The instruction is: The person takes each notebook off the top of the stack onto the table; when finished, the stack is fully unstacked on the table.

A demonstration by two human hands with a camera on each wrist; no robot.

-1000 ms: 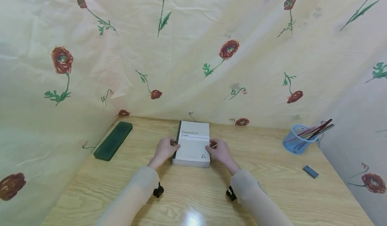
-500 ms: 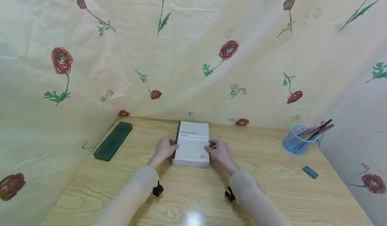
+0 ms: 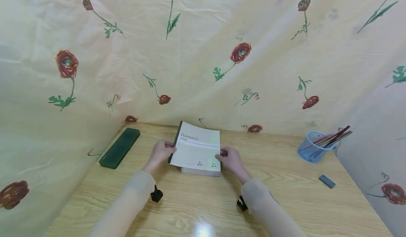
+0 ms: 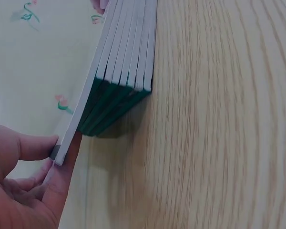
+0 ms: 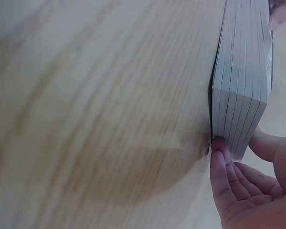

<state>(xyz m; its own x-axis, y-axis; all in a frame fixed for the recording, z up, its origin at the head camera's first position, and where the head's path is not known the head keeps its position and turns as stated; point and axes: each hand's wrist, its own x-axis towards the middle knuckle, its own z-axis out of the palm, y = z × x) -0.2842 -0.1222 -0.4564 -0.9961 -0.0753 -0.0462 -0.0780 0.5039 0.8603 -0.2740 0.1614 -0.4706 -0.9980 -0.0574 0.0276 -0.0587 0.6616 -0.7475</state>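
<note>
A stack of white "Gambit" notebooks [image 3: 200, 171] lies on the wooden table [image 3: 285, 205] at the back centre. Its top notebook [image 3: 196, 146] is tilted, with the dark spine edge raised. My left hand [image 3: 169, 147] pinches that raised spine edge, thumb on the cover and fingers beneath. The left wrist view shows the top notebook [image 4: 78, 131] held by my left hand [image 4: 47, 160], fanned away from the stack [image 4: 128, 71]. My right hand [image 3: 221, 155] grips the stack's right edge. In the right wrist view, my right hand [image 5: 238, 152] has its fingers either side of the stack [image 5: 240, 86].
A dark green pencil case [image 3: 120, 147] lies at the table's back left. A blue mesh cup [image 3: 312, 148] with pencils stands at the right, and a small dark eraser [image 3: 326, 181] lies in front of it. Floral cloth [image 3: 190, 53] walls the table on three sides.
My left hand has lifted the spine edge of the top notebook up and to the left. My right hand has stayed at the right edge.
</note>
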